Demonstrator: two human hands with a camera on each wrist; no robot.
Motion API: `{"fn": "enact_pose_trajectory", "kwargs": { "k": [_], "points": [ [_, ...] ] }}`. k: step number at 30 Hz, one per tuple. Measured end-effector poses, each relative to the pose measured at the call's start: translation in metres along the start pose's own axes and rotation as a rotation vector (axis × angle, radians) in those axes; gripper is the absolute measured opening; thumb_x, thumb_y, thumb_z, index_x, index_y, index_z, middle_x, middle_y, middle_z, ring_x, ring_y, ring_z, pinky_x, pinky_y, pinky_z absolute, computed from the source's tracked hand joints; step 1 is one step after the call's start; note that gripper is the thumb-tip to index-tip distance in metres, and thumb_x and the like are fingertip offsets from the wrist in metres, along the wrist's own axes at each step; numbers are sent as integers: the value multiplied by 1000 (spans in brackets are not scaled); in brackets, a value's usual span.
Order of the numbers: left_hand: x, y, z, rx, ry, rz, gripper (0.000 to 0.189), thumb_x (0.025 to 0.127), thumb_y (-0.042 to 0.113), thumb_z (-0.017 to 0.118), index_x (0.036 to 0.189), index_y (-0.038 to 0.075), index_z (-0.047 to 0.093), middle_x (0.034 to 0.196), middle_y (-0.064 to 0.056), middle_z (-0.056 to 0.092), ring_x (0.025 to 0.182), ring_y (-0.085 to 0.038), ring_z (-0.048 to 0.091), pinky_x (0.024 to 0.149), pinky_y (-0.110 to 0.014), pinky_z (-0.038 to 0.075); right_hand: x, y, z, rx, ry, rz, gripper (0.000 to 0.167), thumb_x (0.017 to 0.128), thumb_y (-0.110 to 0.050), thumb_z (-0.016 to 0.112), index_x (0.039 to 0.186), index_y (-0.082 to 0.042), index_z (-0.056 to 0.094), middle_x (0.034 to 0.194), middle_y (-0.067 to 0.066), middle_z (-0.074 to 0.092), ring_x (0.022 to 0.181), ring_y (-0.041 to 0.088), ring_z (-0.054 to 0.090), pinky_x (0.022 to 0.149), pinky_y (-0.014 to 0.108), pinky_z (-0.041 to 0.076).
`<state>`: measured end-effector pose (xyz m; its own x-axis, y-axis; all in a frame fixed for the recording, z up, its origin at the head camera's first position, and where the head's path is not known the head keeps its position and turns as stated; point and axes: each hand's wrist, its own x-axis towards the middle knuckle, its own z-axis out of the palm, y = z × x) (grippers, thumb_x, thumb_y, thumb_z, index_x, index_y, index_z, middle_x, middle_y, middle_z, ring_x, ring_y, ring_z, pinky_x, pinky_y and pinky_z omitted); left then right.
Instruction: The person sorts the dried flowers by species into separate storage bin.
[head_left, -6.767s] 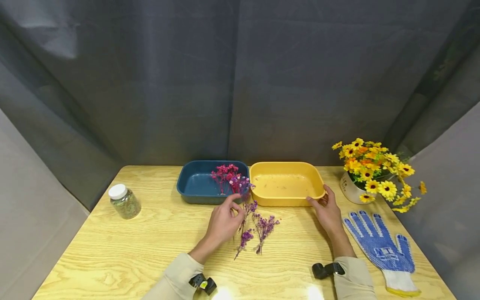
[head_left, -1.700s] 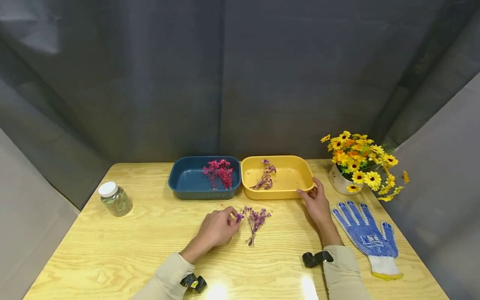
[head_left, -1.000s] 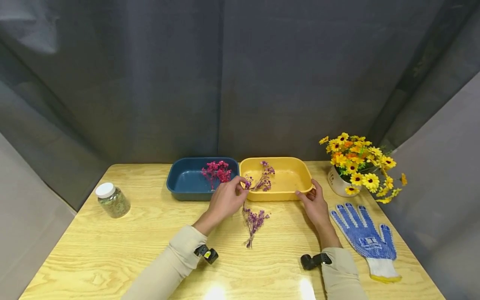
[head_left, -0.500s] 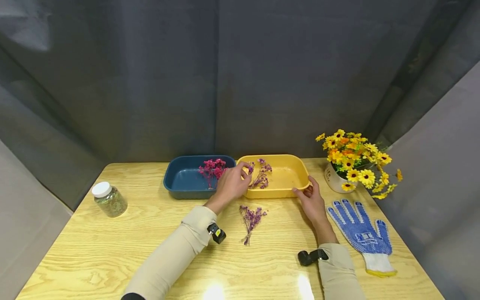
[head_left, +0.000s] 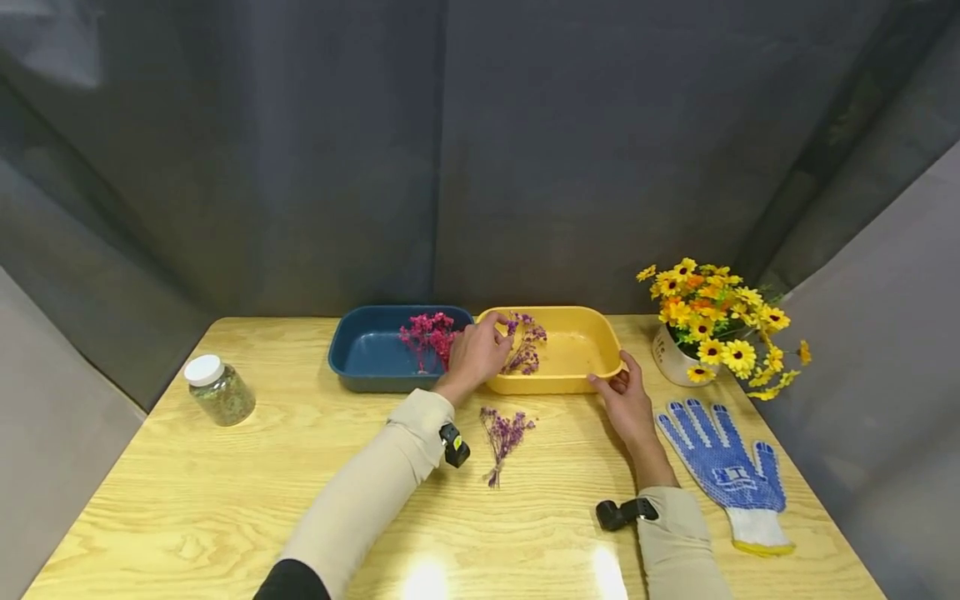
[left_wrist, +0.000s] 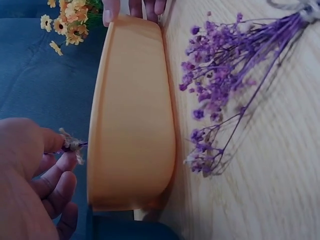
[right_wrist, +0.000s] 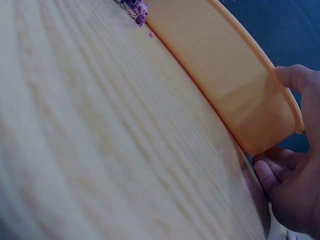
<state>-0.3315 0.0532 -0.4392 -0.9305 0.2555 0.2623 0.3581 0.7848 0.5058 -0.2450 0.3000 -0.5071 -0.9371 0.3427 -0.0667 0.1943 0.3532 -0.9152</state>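
At the left end of the yellow tray [head_left: 577, 382], my left hand [head_left: 480, 350] pinches a sprig of dried flowers by its twine-tied stems [left_wrist: 74, 144]. The sprig's head is largely hidden behind the hand and tray wall. Purple dried flowers [head_left: 528, 337] lie inside that tray. My right hand [head_left: 626, 400] grips the tray's front right corner, thumb on the rim [right_wrist: 280, 80] and fingers lower down outside. On the table in front lies another purple dried flower bunch [head_left: 505, 433], tied at the stems. Pink dried flowers [head_left: 427, 333] sit in the dark blue tray [head_left: 367, 358].
A jar [head_left: 225, 397] with a white lid stands at the left. On the right are a pot [head_left: 671, 358] of yellow flowers and a blue-and-white work glove [head_left: 727, 467]. A dark curtain [head_left: 480, 167] hangs behind the wooden table [head_left: 225, 500].
Purple flowers have come into the yellow tray since the earliest frame. My left hand has picked a purple sprig off the table and carried it over the tray; my right hand stays at the corner.
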Motion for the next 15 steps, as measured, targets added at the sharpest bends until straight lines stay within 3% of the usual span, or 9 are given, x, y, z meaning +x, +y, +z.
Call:
{"fn": "enact_pose_trajectory", "kwargs": {
  "k": [8,15],
  "points": [
    [-10,-5,3,-34,-9,21,38,94,36,57,128,21,56,102,5,70,85,-14,65,75,-34,50,-1,2,1,14,2,14,89,87,-57,62,155,-36,9,154,10,36,138,27,41,111,46,37],
    [-25,-5,-2,-62,10,79,37,93,38,58,125,20,57,105,2,62,90,-16,60,78,-36,49,1,0,2,11,9,7,88,87,-55,63,155,-36,9,154,10,36,139,27,40,112,47,36]
  ]
}}
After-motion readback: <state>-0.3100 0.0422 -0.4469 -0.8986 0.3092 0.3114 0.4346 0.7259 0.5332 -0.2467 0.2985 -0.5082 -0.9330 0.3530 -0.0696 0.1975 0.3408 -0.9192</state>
